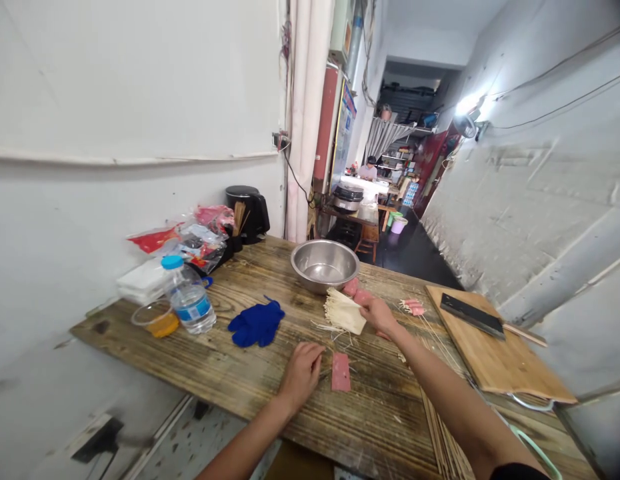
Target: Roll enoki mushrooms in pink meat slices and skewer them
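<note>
A pale bunch of enoki mushrooms [344,312] lies in front of the steel bowl, with loose strands beside it. At its right end is my right hand [380,316], fingers closed on the mushrooms' edge; the fingertips are partly hidden. Pink meat slices [351,287] lie behind and beside this hand. My left hand [301,375] rests on the table with its fingers curled together; whatever they pinch is hidden. Just right of it, a single flat pink meat slice [341,372] lies on the wood, with thin strands near its top.
The steel bowl [325,263] stands behind the mushrooms. Left are a blue glove [257,323], a water bottle [193,303] and a cup of orange contents [163,323]. Rightward lie meat rolls [414,307], bamboo skewers [440,427] and a cleaver [471,315] on a cutting board [510,360].
</note>
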{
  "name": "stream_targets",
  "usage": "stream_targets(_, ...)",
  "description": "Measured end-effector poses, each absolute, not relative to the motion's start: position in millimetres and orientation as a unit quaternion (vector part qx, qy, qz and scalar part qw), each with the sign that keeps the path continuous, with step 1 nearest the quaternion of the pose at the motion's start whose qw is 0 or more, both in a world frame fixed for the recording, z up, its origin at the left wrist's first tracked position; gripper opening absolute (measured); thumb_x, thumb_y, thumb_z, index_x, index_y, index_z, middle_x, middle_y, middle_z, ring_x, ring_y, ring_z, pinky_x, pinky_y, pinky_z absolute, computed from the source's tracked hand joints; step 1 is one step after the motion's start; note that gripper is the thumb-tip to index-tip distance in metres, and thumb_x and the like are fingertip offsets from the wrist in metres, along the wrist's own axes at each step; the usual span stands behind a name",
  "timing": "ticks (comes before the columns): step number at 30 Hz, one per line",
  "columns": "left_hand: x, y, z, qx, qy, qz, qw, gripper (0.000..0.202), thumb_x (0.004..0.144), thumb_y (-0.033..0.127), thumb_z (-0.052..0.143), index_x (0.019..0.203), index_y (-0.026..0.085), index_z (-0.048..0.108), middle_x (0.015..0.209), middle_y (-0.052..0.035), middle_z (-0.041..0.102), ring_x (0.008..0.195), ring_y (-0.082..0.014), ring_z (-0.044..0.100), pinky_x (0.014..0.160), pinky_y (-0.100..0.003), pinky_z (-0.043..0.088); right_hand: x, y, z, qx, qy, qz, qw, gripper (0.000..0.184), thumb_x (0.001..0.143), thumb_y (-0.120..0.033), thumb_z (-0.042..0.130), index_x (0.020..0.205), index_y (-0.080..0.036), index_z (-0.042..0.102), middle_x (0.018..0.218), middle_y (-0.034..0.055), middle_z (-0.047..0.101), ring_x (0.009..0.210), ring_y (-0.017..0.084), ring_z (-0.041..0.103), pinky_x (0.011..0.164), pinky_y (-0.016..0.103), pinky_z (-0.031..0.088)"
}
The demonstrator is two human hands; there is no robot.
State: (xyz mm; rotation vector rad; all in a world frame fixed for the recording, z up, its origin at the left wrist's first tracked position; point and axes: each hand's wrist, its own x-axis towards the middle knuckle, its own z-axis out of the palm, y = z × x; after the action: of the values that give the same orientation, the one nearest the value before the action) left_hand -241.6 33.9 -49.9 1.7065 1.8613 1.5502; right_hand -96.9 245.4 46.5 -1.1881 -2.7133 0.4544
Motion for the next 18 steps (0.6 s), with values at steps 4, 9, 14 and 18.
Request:
stream_targets(4, -233.6, 69.4, -24.4, 0.354, 0.609, 0.631, 0.325, 0.016, 0.075, 0.011, 0.065, 0.085, 0.019, 0.073, 0.085, -0.0051, 0.071, 0.077, -0.0167, 0.063, 0.073, -0.028, 0.050, -88.2, 242.2, 48.1, -0.411, -0.845, 0.325, 0.106, 0.022, 0.082, -0.024, 0.052, 0.068, -0.014, 0.066, 0.064, 0.0036, 0.066, 0.061, 0.013, 0.058, 0.060, 0.022, 0.045)
stream_targets(9, -214.1, 116.9, 5.1, 0.147, 0.460, 0.634, 0.604, 0.010, 0.077, 0.014, 0.069, 0.069, 0.008, 0.066, 0.064, -0.0052, 0.064, 0.046, -0.0050, 0.049, 0.043, -0.014, 0.035, -82.5, 233.9, 41.8, -0.404, -0.759, 0.495, 0.126, 0.022, 0.077, -0.035, 0.062, 0.073, -0.014, 0.065, 0.063, 0.0030, 0.065, 0.053, 0.009, 0.055, 0.047, 0.019, 0.042)
stream_targets(14, -204.5, 134.8, 4.5, 0.103, 0.427, 0.653, 0.617, 0.017, 0.075, 0.007, 0.071, 0.064, 0.010, 0.059, 0.054, 0.0016, 0.055, 0.045, -0.0021, 0.048, 0.042, -0.010, 0.035, -76.3, 227.8, 34.3, -0.395, -0.679, 0.602, 0.143, 0.023, 0.069, -0.037, 0.069, 0.070, -0.014, 0.065, 0.057, -0.0005, 0.061, 0.049, 0.007, 0.050, 0.045, 0.017, 0.039)
stream_targets(18, -201.1, 138.6, -0.9, 0.087, 0.436, 0.656, 0.610, 0.022, 0.072, 0.003, 0.071, 0.060, 0.010, 0.055, 0.050, 0.0021, 0.054, 0.041, -0.0025, 0.047, 0.040, -0.011, 0.034, -74.2, 225.5, 34.9, -0.393, -0.701, 0.577, 0.142, 0.021, 0.071, -0.034, 0.065, 0.061, -0.016, 0.063, 0.049, -0.0032, 0.056, 0.045, 0.008, 0.047, 0.045, 0.018, 0.037)
